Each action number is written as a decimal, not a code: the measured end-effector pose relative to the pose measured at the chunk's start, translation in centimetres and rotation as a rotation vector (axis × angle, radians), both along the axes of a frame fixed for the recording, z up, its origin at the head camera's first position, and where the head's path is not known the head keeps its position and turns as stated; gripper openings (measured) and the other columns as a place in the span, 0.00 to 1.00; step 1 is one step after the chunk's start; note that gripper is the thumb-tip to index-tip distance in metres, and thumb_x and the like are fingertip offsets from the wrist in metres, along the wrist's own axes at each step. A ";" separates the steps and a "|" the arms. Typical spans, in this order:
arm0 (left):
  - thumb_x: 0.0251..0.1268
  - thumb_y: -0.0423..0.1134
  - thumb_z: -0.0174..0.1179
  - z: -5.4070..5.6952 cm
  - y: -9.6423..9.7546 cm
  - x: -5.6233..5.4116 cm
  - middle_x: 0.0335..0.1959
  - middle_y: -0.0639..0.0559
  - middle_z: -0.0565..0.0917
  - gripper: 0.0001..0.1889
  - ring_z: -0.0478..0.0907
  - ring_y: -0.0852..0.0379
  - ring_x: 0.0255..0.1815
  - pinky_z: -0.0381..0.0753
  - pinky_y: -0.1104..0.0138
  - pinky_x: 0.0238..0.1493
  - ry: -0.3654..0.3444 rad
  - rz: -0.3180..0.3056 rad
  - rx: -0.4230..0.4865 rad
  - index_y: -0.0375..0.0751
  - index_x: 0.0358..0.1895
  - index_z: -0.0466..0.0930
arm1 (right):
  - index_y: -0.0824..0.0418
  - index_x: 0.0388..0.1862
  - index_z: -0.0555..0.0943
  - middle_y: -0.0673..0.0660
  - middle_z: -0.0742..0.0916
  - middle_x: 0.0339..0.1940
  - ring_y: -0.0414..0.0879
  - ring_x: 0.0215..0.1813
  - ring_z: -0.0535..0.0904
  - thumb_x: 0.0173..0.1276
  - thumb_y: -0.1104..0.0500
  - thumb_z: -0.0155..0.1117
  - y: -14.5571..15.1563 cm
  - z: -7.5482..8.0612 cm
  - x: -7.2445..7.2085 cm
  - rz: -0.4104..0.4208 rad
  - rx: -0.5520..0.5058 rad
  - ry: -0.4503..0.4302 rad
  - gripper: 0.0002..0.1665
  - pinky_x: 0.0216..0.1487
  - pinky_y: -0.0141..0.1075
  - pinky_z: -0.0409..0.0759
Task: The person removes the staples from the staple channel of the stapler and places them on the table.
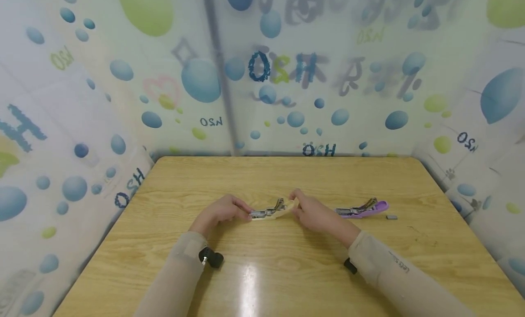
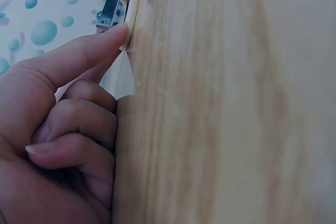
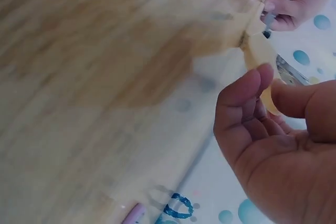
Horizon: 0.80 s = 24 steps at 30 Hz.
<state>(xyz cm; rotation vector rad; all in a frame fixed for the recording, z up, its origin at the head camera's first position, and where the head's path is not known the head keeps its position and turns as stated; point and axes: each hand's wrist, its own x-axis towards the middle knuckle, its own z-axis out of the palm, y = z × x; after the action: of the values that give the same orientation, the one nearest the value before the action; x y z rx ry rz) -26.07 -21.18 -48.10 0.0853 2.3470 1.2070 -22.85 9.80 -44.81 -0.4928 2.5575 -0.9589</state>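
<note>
A cream-yellow stapler (image 1: 270, 213) lies opened out over the table, its metal magazine and spring parts showing. With thumb and fingers my left hand (image 1: 224, 209) pinches its left end; in the left wrist view the thumb is on the pale base beside the metal part (image 2: 114, 6), the other fingers curled below. My right hand (image 1: 315, 214) grips the yellow cover at the right end. The right wrist view has that cover (image 3: 260, 53) between thumb and fingers, its end partly hidden by them.
A purple stapler (image 1: 372, 210), also opened out, lies right of my right hand, partly behind the forearm. Beside it is a small grey block (image 1: 392, 217), like a staple strip. The wooden table (image 1: 279, 175) meets patterned curtains (image 1: 348, 102) at the back and sides.
</note>
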 end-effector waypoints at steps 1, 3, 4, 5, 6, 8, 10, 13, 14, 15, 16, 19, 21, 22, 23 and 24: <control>0.58 0.42 0.78 0.0 0.0 0.0 0.28 0.59 0.80 0.13 0.54 0.61 0.17 0.59 0.68 0.22 0.000 0.000 -0.001 0.48 0.47 0.94 | 0.57 0.73 0.67 0.58 0.84 0.31 0.45 0.26 0.74 0.87 0.58 0.52 0.1 0.0 -0.1 0.003 0.000 -0.005 0.20 0.29 0.37 0.73; 0.58 0.42 0.79 0.0 0.1 0.0 0.31 0.60 0.83 0.13 0.55 0.61 0.17 0.59 0.69 0.22 0.003 -0.003 -0.004 0.48 0.46 0.94 | 0.58 0.74 0.68 0.58 0.85 0.32 0.46 0.25 0.75 0.86 0.58 0.55 0.3 0.5 -0.2 0.004 -0.009 -0.017 0.22 0.29 0.37 0.73; 0.58 0.42 0.79 -0.1 0.1 0.0 0.33 0.60 0.85 0.13 0.55 0.62 0.17 0.59 0.69 0.22 0.004 -0.003 -0.002 0.48 0.46 0.94 | 0.58 0.75 0.68 0.59 0.85 0.33 0.46 0.25 0.75 0.85 0.58 0.57 0.4 0.8 -0.2 0.006 -0.011 -0.019 0.24 0.29 0.37 0.74; 0.58 0.42 0.79 -0.1 0.1 -0.1 0.34 0.60 0.86 0.12 0.55 0.62 0.17 0.60 0.69 0.22 0.005 -0.003 -0.001 0.48 0.46 0.94 | 0.59 0.75 0.69 0.59 0.85 0.34 0.46 0.26 0.76 0.84 0.57 0.58 0.5 1.1 -0.3 0.007 -0.014 -0.019 0.25 0.29 0.38 0.74; 0.58 0.42 0.79 -0.1 0.2 -0.1 0.36 0.60 0.88 0.12 0.55 0.62 0.17 0.60 0.69 0.22 0.004 -0.002 -0.001 0.47 0.46 0.94 | 0.60 0.76 0.70 0.60 0.86 0.35 0.46 0.26 0.76 0.84 0.57 0.60 0.5 1.5 -0.3 0.006 -0.018 -0.015 0.26 0.29 0.38 0.75; 0.58 0.42 0.79 -0.1 0.2 -0.1 0.37 0.59 0.88 0.12 0.55 0.63 0.17 0.60 0.69 0.22 0.007 0.000 -0.004 0.47 0.46 0.94 | 0.60 0.76 0.71 0.62 0.86 0.39 0.46 0.26 0.76 0.83 0.55 0.61 0.3 2.5 -0.4 0.003 -0.036 -0.007 0.27 0.30 0.38 0.74; 0.58 0.42 0.79 -0.1 0.2 -0.1 0.38 0.59 0.88 0.12 0.56 0.62 0.17 0.60 0.69 0.23 0.008 0.005 -0.009 0.47 0.46 0.94 | 0.60 0.74 0.73 0.63 0.87 0.41 0.45 0.25 0.73 0.83 0.53 0.61 -0.2 3.4 -0.5 0.001 -0.049 0.008 0.26 0.29 0.38 0.73; 0.58 0.42 0.79 -0.2 0.2 -0.1 0.39 0.58 0.88 0.13 0.56 0.62 0.18 0.61 0.69 0.23 0.017 0.003 -0.018 0.47 0.46 0.94 | 0.57 0.69 0.78 0.63 0.87 0.42 0.45 0.24 0.72 0.84 0.51 0.60 -1.4 4.7 -0.4 -0.006 -0.069 0.022 0.21 0.28 0.38 0.72; 0.58 0.42 0.79 -0.2 0.2 -0.1 0.40 0.59 0.88 0.13 0.56 0.61 0.18 0.61 0.68 0.24 0.019 0.004 -0.018 0.47 0.46 0.94 | 0.57 0.67 0.79 0.62 0.88 0.42 0.45 0.25 0.72 0.84 0.51 0.60 -1.9 4.9 -0.3 -0.005 -0.073 0.028 0.20 0.28 0.38 0.72; 0.58 0.42 0.79 -0.2 0.2 -0.1 0.38 0.58 0.87 0.13 0.56 0.61 0.17 0.60 0.68 0.23 0.020 0.005 -0.019 0.47 0.46 0.94 | 0.57 0.65 0.81 0.62 0.88 0.42 0.45 0.25 0.74 0.84 0.51 0.60 -2.5 5.1 -0.3 -0.004 -0.078 0.033 0.18 0.28 0.37 0.73; 0.58 0.43 0.79 -0.2 0.2 -0.1 0.37 0.59 0.87 0.13 0.56 0.61 0.17 0.60 0.69 0.23 0.023 0.005 -0.022 0.48 0.46 0.94 | 0.57 0.62 0.82 0.61 0.88 0.41 0.45 0.27 0.75 0.84 0.51 0.60 -3.1 5.2 -0.2 0.000 -0.080 0.042 0.17 0.29 0.37 0.74; 0.58 0.43 0.79 -0.2 0.0 -0.2 0.29 0.60 0.82 0.13 0.56 0.61 0.17 0.59 0.69 0.22 0.022 0.004 -0.027 0.49 0.46 0.94 | 0.58 0.57 0.84 0.60 0.89 0.40 0.45 0.30 0.79 0.84 0.50 0.59 -4.9 5.2 0.0 0.013 -0.104 0.043 0.15 0.31 0.37 0.77; 0.58 0.43 0.78 -0.2 0.0 -0.2 0.25 0.61 0.79 0.13 0.56 0.62 0.16 0.59 0.69 0.21 0.017 0.002 -0.026 0.49 0.47 0.94 | 0.59 0.54 0.84 0.60 0.90 0.40 0.49 0.33 0.83 0.84 0.51 0.59 -6.0 4.9 0.2 0.008 -0.140 0.022 0.15 0.31 0.36 0.79; 0.59 0.43 0.78 -0.2 0.0 -0.1 0.24 0.62 0.77 0.13 0.56 0.62 0.16 0.59 0.69 0.21 0.016 -0.001 -0.025 0.49 0.47 0.94 | 0.60 0.54 0.85 0.61 0.90 0.40 0.49 0.33 0.84 0.84 0.51 0.59 -6.4 4.7 0.3 0.003 -0.155 0.007 0.15 0.31 0.36 0.79; 0.59 0.42 0.78 -0.2 0.0 -0.1 0.22 0.61 0.76 0.13 0.56 0.62 0.16 0.58 0.69 0.20 0.011 -0.003 -0.020 0.48 0.48 0.94 | 0.60 0.54 0.84 0.61 0.90 0.40 0.50 0.34 0.84 0.84 0.51 0.59 -6.8 4.4 0.4 -0.007 -0.169 -0.011 0.15 0.31 0.36 0.79; 0.59 0.42 0.78 -0.1 0.0 -0.1 0.22 0.61 0.76 0.14 0.55 0.63 0.15 0.58 0.70 0.20 0.008 -0.005 -0.014 0.48 0.48 0.94 | 0.61 0.54 0.84 0.61 0.90 0.40 0.52 0.35 0.85 0.83 0.52 0.59 -7.2 4.1 0.4 -0.017 -0.185 -0.030 0.15 0.32 0.36 0.79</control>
<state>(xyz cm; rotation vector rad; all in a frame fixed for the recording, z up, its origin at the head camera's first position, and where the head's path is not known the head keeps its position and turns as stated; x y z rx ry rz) -26.18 -21.22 -48.24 0.0918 2.3606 1.1898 -22.41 2.59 -40.69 -0.5033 2.4628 -1.2070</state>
